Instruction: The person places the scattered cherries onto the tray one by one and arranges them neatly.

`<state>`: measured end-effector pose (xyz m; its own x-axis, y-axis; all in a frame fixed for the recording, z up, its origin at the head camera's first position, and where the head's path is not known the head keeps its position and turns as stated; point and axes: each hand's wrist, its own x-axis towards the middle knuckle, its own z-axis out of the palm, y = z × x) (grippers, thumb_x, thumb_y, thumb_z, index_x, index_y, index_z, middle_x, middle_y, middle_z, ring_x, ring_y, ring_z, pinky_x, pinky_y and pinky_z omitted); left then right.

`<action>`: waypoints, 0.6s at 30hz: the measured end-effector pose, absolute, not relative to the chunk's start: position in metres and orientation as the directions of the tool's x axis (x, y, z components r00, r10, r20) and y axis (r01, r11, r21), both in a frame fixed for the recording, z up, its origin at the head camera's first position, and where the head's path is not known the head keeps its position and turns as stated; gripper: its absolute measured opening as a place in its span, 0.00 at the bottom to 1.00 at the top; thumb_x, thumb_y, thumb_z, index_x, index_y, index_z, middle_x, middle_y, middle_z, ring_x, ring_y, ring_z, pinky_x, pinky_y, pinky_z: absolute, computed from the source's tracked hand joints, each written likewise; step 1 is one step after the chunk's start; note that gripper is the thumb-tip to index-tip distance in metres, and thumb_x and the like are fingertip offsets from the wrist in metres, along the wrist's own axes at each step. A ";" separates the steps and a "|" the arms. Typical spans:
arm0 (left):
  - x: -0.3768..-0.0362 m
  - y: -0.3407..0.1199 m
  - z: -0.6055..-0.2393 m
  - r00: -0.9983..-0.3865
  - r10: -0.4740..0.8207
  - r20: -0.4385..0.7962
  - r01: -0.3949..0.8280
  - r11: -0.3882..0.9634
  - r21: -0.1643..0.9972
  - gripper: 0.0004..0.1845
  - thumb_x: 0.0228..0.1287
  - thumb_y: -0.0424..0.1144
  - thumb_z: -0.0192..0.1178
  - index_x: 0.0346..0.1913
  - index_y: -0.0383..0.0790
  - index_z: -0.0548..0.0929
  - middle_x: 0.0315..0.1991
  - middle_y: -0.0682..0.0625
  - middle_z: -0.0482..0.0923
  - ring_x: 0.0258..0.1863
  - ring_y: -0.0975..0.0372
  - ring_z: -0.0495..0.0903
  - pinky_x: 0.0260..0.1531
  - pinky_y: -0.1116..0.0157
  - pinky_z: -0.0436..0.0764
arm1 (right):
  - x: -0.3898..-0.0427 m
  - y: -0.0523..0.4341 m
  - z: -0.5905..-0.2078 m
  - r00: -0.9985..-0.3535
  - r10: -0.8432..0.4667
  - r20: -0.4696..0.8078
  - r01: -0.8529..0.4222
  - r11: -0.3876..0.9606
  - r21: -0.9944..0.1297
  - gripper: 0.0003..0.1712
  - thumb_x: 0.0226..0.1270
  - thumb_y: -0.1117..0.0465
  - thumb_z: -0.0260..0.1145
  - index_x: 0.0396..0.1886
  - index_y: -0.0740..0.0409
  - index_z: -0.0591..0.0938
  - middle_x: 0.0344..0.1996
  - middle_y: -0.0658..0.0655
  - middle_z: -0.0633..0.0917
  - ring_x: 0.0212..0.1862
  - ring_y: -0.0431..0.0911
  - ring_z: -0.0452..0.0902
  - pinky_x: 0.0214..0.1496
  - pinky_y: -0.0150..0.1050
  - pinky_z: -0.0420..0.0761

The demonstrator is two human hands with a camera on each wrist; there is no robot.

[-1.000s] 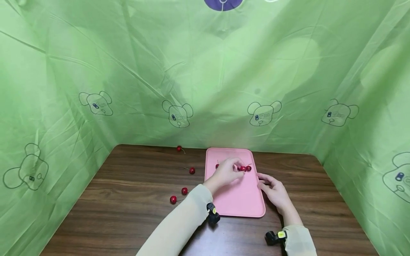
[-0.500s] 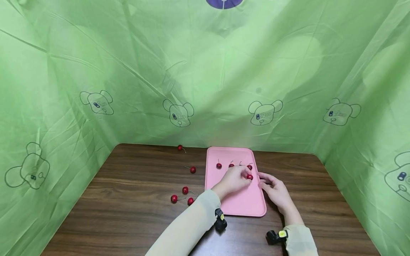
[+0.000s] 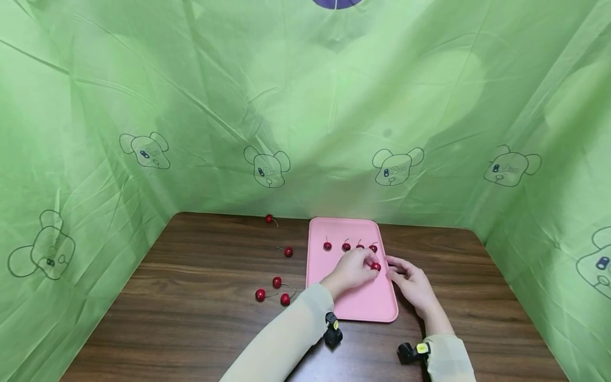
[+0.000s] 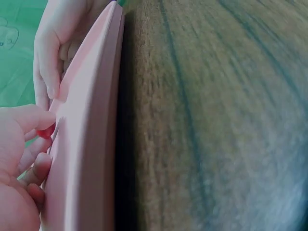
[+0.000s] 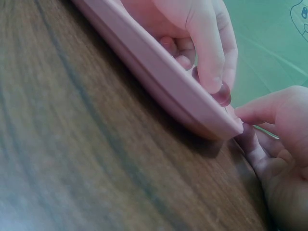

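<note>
A pink tray [image 3: 363, 302] lies on the brown table, with a row of several red cherries [image 3: 346, 246] across its far end. My left hand [image 3: 369, 265] hovers low over the tray's right side and pinches one cherry [image 3: 376, 267] between thumb and fingertips. The right wrist view shows this cherry [image 5: 222, 95] just above the tray's rim [image 5: 159, 72]. My right hand [image 3: 406, 278] lies on the table with relaxed fingers touching the tray's right edge. In the left wrist view the left hand [image 4: 24, 154] holds the cherry [image 4: 45, 132] beside the rim [image 4: 91, 144].
Several loose cherries lie on the table left of the tray: one far back [image 3: 269, 218], one nearer [image 3: 288, 251], and a cluster of three [image 3: 277, 282] toward the front. Green printed cloth [image 3: 143, 132] walls in the table's back and sides.
My left hand drew back from the far row toward me and to the right with a cherry pinched, uncovering the row. The right hand hardly moved.
</note>
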<state>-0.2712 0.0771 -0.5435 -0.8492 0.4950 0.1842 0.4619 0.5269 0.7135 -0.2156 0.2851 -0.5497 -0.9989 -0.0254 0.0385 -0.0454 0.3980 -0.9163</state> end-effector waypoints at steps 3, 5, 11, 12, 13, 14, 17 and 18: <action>-0.271 0.078 -0.544 -0.847 0.497 0.188 0.467 0.528 0.709 0.10 0.65 0.36 0.77 0.46 0.48 0.88 0.39 0.59 0.85 0.40 0.70 0.80 0.47 0.72 0.77 | -0.216 0.286 -0.550 -0.999 -0.027 0.041 -0.048 0.404 -0.914 0.25 0.80 0.65 0.69 0.73 0.65 0.80 0.60 0.68 0.87 0.59 0.47 0.84 0.52 0.28 0.81; -0.271 0.079 -0.543 -0.845 0.499 0.190 0.472 0.532 0.703 0.09 0.65 0.37 0.77 0.46 0.48 0.88 0.39 0.58 0.85 0.40 0.69 0.79 0.47 0.72 0.76 | -0.216 0.286 -0.550 -0.999 -0.029 0.044 -0.052 0.407 -0.912 0.25 0.80 0.65 0.69 0.73 0.65 0.81 0.60 0.68 0.87 0.58 0.47 0.84 0.52 0.28 0.81; -0.269 0.079 -0.543 -0.838 0.507 0.203 0.489 0.531 0.692 0.09 0.65 0.39 0.78 0.45 0.46 0.89 0.39 0.56 0.85 0.40 0.69 0.79 0.46 0.72 0.75 | -0.216 0.286 -0.551 -0.998 -0.034 0.048 -0.058 0.408 -0.911 0.25 0.80 0.64 0.69 0.73 0.65 0.81 0.60 0.67 0.87 0.59 0.47 0.84 0.53 0.27 0.81; -0.269 0.079 -0.543 -0.837 0.507 0.204 0.490 0.529 0.693 0.10 0.65 0.39 0.78 0.45 0.46 0.89 0.39 0.56 0.85 0.40 0.68 0.79 0.46 0.72 0.75 | -0.216 0.286 -0.551 -0.998 -0.034 0.048 -0.058 0.409 -0.911 0.25 0.80 0.65 0.69 0.73 0.65 0.81 0.60 0.67 0.87 0.59 0.47 0.84 0.53 0.27 0.81; -0.269 0.079 -0.543 -0.837 0.507 0.205 0.490 0.527 0.694 0.10 0.65 0.39 0.78 0.45 0.46 0.89 0.39 0.56 0.85 0.40 0.68 0.79 0.46 0.72 0.75 | -0.216 0.286 -0.551 -0.998 -0.034 0.048 -0.058 0.409 -0.911 0.25 0.80 0.65 0.69 0.73 0.65 0.81 0.60 0.67 0.87 0.59 0.47 0.84 0.53 0.27 0.81; -0.269 0.079 -0.543 -0.838 0.507 0.203 0.488 0.529 0.694 0.10 0.65 0.39 0.78 0.45 0.46 0.89 0.39 0.56 0.85 0.40 0.68 0.79 0.46 0.72 0.76 | -0.216 0.286 -0.551 -0.998 -0.034 0.048 -0.057 0.408 -0.911 0.25 0.80 0.65 0.69 0.73 0.65 0.81 0.60 0.67 0.87 0.59 0.47 0.84 0.53 0.27 0.81; -0.269 0.080 -0.543 -0.844 0.499 0.197 0.478 0.533 0.698 0.10 0.65 0.39 0.79 0.46 0.47 0.89 0.39 0.56 0.85 0.40 0.68 0.79 0.46 0.71 0.76 | -0.216 0.286 -0.551 -0.998 -0.032 0.047 -0.056 0.405 -0.912 0.25 0.80 0.65 0.69 0.73 0.65 0.81 0.61 0.68 0.87 0.59 0.48 0.84 0.53 0.27 0.81; -0.269 0.080 -0.543 -0.846 0.495 0.196 0.474 0.535 0.699 0.10 0.65 0.39 0.79 0.46 0.47 0.89 0.39 0.56 0.85 0.41 0.68 0.79 0.47 0.71 0.76 | -0.216 0.286 -0.551 -0.998 -0.031 0.046 -0.055 0.404 -0.913 0.25 0.80 0.65 0.69 0.73 0.65 0.81 0.61 0.68 0.87 0.59 0.48 0.84 0.53 0.27 0.81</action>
<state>-0.2687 0.0799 -0.5434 -0.8465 0.4952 0.1956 0.4744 0.5347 0.6993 -0.2158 0.2859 -0.5507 -0.9984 -0.0311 0.0463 -0.0549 0.4041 -0.9131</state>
